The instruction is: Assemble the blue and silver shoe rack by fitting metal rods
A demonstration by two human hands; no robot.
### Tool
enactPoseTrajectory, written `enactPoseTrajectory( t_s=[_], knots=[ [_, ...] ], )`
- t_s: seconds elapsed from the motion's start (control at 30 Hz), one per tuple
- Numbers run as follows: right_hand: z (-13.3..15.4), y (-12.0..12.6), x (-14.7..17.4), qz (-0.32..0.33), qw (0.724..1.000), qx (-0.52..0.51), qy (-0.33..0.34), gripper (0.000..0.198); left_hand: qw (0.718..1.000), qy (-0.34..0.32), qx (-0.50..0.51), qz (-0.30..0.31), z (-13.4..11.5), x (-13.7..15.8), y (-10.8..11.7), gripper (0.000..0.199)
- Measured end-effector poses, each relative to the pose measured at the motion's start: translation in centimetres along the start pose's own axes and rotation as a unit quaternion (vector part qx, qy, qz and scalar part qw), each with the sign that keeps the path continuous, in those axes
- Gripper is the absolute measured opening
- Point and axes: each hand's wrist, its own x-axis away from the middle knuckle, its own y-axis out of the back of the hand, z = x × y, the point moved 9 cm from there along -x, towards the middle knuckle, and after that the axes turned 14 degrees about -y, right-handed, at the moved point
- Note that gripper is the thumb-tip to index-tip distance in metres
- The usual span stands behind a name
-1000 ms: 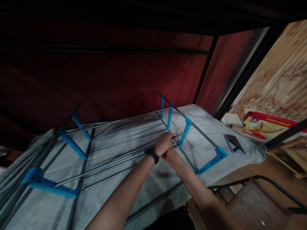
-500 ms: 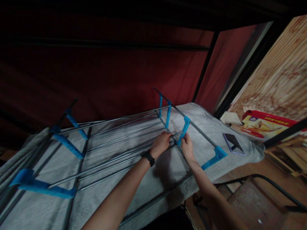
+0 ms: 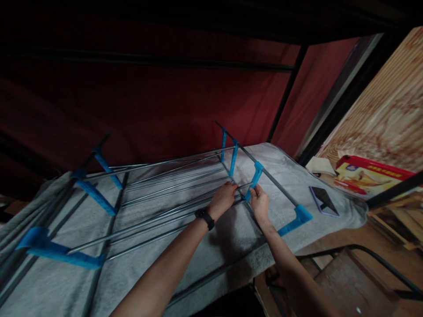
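Note:
A rack frame of grey metal rods and blue plastic connectors lies across the bed. My left hand (image 3: 222, 200), with a black watch on its wrist, is closed around a thin metal rod (image 3: 245, 186). The rod's far end meets a blue connector (image 3: 257, 172) on the right side of the frame. My right hand (image 3: 260, 203) pinches that connector's lower part from the right, its fingertips partly hidden. Another blue connector (image 3: 295, 220) is at the near right corner. On the left side, a blue connector (image 3: 62, 253) bears the ends of several rods.
A grey blanket (image 3: 280, 167) covers the bed under the frame. A phone (image 3: 324, 201) lies to the right, near a red and yellow box (image 3: 368, 176). A chair (image 3: 355, 281) stands at the lower right. Dark bed posts and a red curtain (image 3: 165, 105) enclose the back.
The view has shifted slightly. Both hands stay at the same connector, with the right hand's fingers a little repositioned on it.

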Motion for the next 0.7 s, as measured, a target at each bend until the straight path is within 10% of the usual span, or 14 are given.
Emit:
enactPoseTrajectory(
  t_s=[0.47, 0.7],
  knots=[
    [-0.1, -0.1, 0.5, 0.026, 0.999, -0.010, 0.022, 0.051, 0.999, 0.000, -0.038, -0.005, -1.7, 0.9, 0.1, 0.039],
    [-2.5, -0.1, -1.2, 0.035, 0.999, 0.035, -0.017, 0.043, 0.979, 0.016, -0.038, -0.201, -1.8, 10.3, 2.8, 0.034]
  ],
)
